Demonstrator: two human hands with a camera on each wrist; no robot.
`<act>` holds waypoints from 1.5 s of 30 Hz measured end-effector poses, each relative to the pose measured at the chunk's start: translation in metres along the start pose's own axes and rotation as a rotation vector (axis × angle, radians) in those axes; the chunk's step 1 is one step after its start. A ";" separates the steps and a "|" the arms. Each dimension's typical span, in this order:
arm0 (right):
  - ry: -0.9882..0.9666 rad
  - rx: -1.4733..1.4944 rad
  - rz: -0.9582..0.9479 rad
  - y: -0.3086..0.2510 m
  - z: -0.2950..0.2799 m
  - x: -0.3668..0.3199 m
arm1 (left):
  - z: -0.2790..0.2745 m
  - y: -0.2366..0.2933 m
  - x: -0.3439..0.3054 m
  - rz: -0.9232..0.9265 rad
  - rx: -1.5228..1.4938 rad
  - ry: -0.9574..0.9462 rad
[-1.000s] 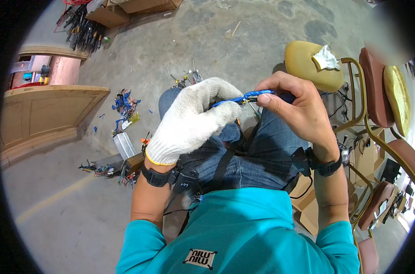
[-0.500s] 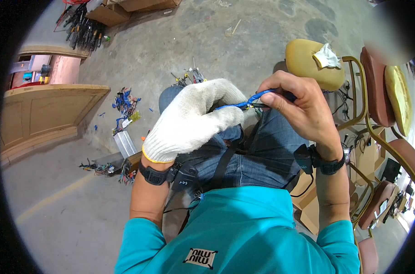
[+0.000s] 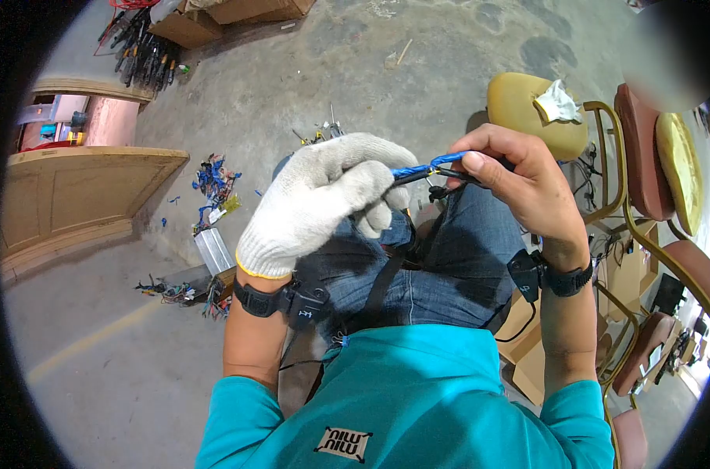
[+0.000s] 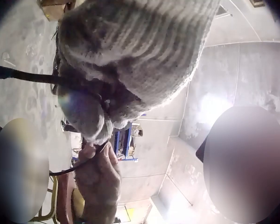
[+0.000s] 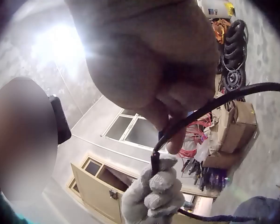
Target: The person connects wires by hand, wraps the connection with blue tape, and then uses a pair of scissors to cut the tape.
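Over the person's lap, my gloved left hand (image 3: 308, 195) grips a black cable (image 3: 452, 173) wrapped in blue tape (image 3: 408, 171). The blue runs across the gap between both hands, with a small yellow spot showing at its middle. On the other side, my bare right hand (image 3: 527, 176) pinches the blue tape and cable between thumb and fingers. A black end (image 3: 438, 192) hangs under the cable. In the right wrist view the black cable (image 5: 200, 112) arcs past the right fingers down into the white glove (image 5: 154, 196). The left wrist view shows the cable (image 4: 37, 76) leaving the glove sideways.
Scraps of blue and coloured wire (image 3: 214, 181) lie on the floor at left, near a silver metal box (image 3: 212, 248). A yellow stool seat (image 3: 527, 109) bears a white glove (image 3: 558, 102). Chairs (image 3: 644, 148) and cardboard (image 3: 527, 344) stand at right; a wooden cabinet (image 3: 89, 207) at left.
The left thumb has shifted back and its lower fingers have come into view. More of the blue tape and black cable shows between the hands, and the hanging black end has appeared.
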State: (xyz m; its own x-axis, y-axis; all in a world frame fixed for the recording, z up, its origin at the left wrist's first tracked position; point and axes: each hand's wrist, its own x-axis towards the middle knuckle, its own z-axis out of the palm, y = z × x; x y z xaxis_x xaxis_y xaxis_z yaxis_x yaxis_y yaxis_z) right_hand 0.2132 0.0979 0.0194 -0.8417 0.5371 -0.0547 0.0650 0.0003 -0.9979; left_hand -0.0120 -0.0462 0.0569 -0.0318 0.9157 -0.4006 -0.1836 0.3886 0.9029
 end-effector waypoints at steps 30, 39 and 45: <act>-0.048 -0.218 -0.235 -0.007 -0.002 -0.004 | 0.004 0.001 -0.002 -0.068 0.036 -0.054; -0.007 -0.171 -0.105 -0.018 0.009 -0.005 | 0.004 0.004 -0.001 -0.132 0.072 -0.131; -0.031 -0.143 -0.043 -0.024 0.018 -0.002 | 0.003 0.005 0.001 -0.163 0.192 -0.162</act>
State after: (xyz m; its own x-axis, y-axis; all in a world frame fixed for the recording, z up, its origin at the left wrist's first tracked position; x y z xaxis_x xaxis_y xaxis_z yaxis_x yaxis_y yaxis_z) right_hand 0.2032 0.0818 0.0430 -0.8612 0.5080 -0.0150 0.1023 0.1443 -0.9842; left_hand -0.0096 -0.0433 0.0617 0.1433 0.8379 -0.5267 0.0163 0.5301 0.8478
